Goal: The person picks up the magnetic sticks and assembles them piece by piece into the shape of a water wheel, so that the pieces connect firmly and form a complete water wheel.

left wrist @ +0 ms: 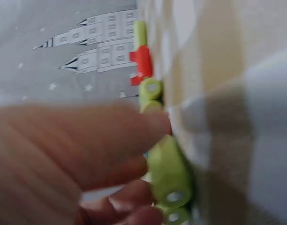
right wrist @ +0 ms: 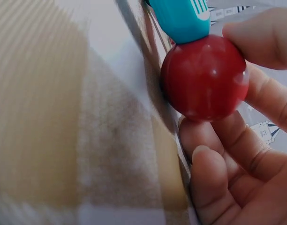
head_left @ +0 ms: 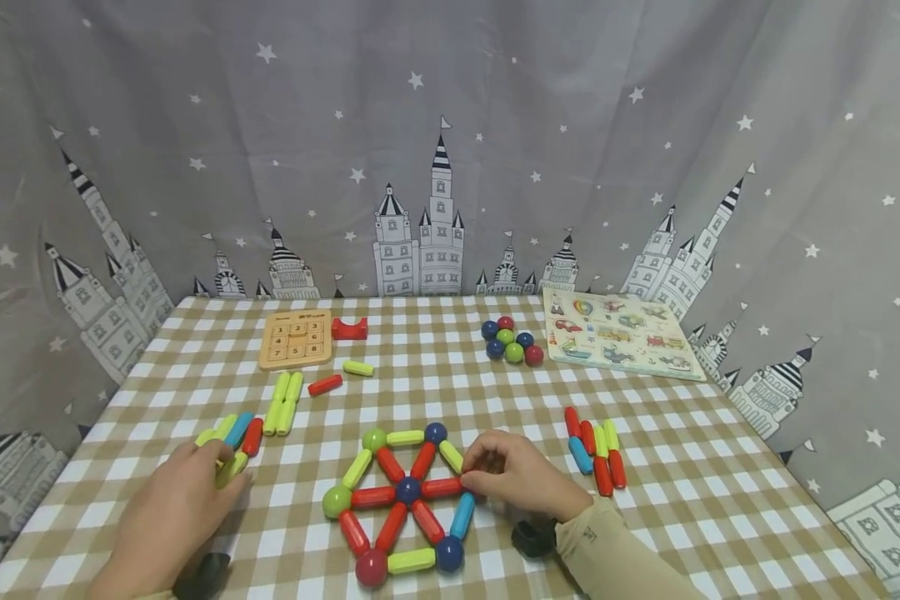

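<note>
At the right corner of a flat six-sided figure of magnetic rods and balls, my right hand (head_left: 521, 475) pinches a red ball (right wrist: 204, 77) between thumb and fingers. A blue rod (right wrist: 183, 18) meets that ball, and a red rod (head_left: 442, 487) runs from it to the dark blue centre ball (head_left: 408, 491). My left hand (head_left: 183, 500) reaches over a loose group of rods at the left, its fingers loosely bent. By its fingertips lies a yellow-green rod (left wrist: 169, 173); a blue rod (head_left: 239, 430) and a red rod (head_left: 252, 437) lie just beyond.
Yellow-green rods (head_left: 282, 403) lie behind the left hand. Loose rods (head_left: 602, 458) are at the right, and several balls (head_left: 513, 352) sit farther back. A number puzzle (head_left: 296, 339), a red curved block (head_left: 349, 328) and a picture board (head_left: 622, 335) are near the curtain.
</note>
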`<state>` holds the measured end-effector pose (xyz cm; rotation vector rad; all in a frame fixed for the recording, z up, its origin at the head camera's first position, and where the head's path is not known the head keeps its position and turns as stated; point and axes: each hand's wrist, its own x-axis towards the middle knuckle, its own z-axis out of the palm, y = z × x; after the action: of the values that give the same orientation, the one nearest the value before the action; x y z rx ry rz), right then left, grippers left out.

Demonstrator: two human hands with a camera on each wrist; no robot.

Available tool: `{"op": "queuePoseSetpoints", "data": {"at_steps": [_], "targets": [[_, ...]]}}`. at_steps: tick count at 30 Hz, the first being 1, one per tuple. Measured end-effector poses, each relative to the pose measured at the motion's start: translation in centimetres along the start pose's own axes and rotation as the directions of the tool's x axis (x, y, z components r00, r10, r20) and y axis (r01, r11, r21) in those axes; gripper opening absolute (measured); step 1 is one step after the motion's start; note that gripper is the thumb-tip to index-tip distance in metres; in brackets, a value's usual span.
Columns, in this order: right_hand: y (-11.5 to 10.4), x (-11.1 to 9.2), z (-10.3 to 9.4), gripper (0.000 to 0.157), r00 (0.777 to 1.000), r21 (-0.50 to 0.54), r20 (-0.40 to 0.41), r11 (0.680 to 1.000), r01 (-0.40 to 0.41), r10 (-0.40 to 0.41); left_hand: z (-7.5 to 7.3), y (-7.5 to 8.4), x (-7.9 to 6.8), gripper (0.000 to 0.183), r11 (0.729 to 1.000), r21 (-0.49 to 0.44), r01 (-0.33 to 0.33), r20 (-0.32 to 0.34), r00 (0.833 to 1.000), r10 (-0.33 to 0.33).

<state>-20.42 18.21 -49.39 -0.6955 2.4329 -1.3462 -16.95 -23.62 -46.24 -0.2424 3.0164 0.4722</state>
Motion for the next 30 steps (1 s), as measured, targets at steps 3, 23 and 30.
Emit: {"op": "queuePoseSetpoints", "data": {"at_steps": [3, 23, 30], "targets": [[-0.1, 0.0, -0.1, 0.007, 1.000, 0.007, -0.007, 1.000, -0.008, 0.008, 0.2, -0.1, 0.7, 0.051, 0.999, 0.009, 0.035, 0.040, 0.999, -0.035], [-0.4, -0.1, -0.3, 0.007, 1.000, 0.018, 0.002, 1.000, -0.019, 0.019, 0.6, 0.4, -0.1, 0.043, 0.987, -0.089, -0.132, -0.158, 0.981, 0.117], [-0.4, 0.1, -0.1, 0.006, 1.000, 0.015, 0.009, 1.000, -0.023, 0.023, 1.8, 6.0, -1.9, 0.032, 0.792, -0.548, -0.269, -0.135, 0.963, 0.234]]}}
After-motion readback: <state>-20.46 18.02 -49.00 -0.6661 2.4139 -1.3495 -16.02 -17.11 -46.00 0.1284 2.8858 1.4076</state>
